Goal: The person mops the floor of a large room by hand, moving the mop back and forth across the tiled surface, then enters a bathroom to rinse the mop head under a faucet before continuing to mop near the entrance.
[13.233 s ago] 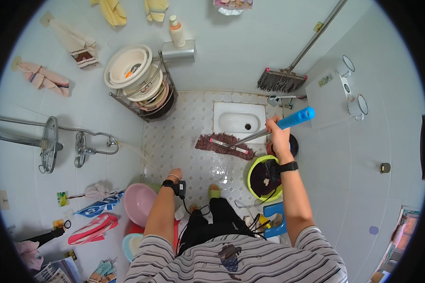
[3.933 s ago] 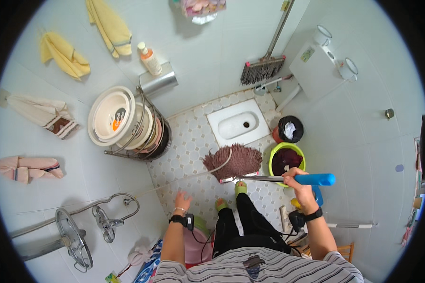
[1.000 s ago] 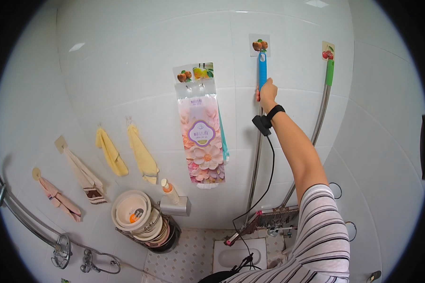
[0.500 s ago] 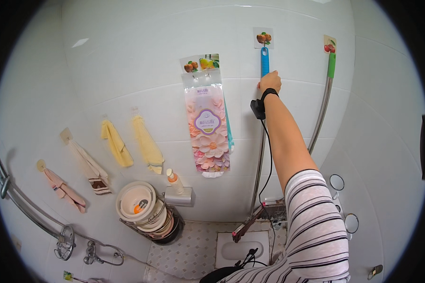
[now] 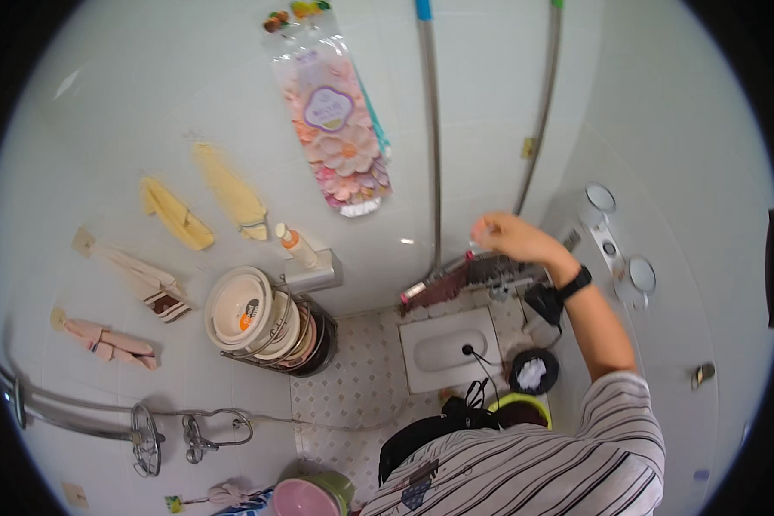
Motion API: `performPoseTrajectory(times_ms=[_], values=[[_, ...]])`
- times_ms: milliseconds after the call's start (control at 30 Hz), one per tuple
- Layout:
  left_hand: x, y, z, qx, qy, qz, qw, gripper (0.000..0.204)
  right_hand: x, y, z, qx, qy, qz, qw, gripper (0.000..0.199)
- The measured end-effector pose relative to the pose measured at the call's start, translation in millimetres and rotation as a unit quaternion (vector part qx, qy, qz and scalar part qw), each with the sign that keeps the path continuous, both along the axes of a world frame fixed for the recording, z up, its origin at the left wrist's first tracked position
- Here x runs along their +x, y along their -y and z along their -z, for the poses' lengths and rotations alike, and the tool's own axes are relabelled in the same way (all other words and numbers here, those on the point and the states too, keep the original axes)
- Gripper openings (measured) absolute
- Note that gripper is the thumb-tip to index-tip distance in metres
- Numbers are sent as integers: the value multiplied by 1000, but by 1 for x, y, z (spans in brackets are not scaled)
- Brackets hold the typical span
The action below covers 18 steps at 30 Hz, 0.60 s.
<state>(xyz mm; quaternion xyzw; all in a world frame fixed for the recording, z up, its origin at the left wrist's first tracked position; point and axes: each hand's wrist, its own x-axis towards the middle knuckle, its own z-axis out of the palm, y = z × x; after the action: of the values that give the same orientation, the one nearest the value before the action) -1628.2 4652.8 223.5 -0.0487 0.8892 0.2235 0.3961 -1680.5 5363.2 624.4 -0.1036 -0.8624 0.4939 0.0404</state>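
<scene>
My right hand (image 5: pixel 514 237), with a black band at the wrist, is in mid-air in front of the wall. Its fingers are loosely curled and apart, somewhat blurred, and nothing shows in them. Just below and beside it are a flat mop's brownish-red head (image 5: pixel 439 291) and a grey mop head (image 5: pixel 493 269). The blue-topped mop pole (image 5: pixel 433 138) hangs along the wall to the left of the hand. A second pole (image 5: pixel 542 112), with a green top, runs down behind the hand. My left hand is out of view.
A squat toilet (image 5: pixel 408 353) is set in the tiled floor, beside a black bin (image 5: pixel 549 365) and a yellow-rimmed bucket (image 5: pixel 548 413). Stacked basins (image 5: pixel 232 301) stand in a rack at left. Round mirrors (image 5: pixel 600 199) jut from the right wall. A flowered package (image 5: pixel 340 138) hangs above.
My right hand has let go of the blue mop handle and moved down and slightly right, near the mop heads. The view has tilted down, showing more floor, the bin and buckets.
</scene>
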Motion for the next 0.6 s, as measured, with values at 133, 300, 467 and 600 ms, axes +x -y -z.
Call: performPoseTrajectory(times_ms=[133, 300, 467, 600], values=[[17, 90, 11, -46, 59, 107, 991, 17, 124, 50, 57, 73, 30, 88, 993, 21], [-43, 186, 36, -80, 60, 298, 949, 16, 254, 140, 90, 27, 107, 235, 966, 21], [-140, 183, 73, 32, 75, 112, 990, 18, 367, 206, 95, 54, 223, 334, 914, 27], [-141, 64, 69, -17, 4, 470, 883, 18, 497, 257, 108, 88, 332, 497, 797, 29]])
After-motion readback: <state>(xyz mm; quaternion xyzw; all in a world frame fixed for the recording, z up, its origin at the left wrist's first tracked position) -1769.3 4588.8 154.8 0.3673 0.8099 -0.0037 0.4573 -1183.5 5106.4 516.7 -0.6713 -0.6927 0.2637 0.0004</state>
